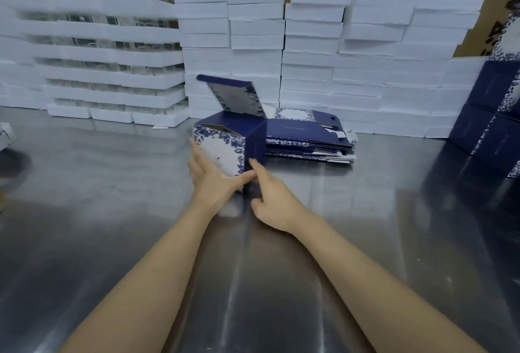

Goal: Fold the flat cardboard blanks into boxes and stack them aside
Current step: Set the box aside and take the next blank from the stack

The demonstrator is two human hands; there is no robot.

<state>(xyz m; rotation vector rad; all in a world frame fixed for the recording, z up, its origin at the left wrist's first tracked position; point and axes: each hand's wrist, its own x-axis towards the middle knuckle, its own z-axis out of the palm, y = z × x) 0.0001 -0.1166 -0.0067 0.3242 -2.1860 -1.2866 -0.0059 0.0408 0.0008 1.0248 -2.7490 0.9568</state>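
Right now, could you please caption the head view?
Left hand grips and right hand presses an open-lidded box beside stacked blanks.

Mid-frame, the left hand grips a half-erected navy-and-white floral cardboard box, lid flap raised, on the shiny steel table; the right hand touches its dark face with one forefinger.

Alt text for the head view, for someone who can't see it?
Left hand grips a half-formed blue box on a steel table, right hand presses its front corner, lid flap open. Flat blanks lie to its right, white foam trays line the back, finished boxes stand at right.
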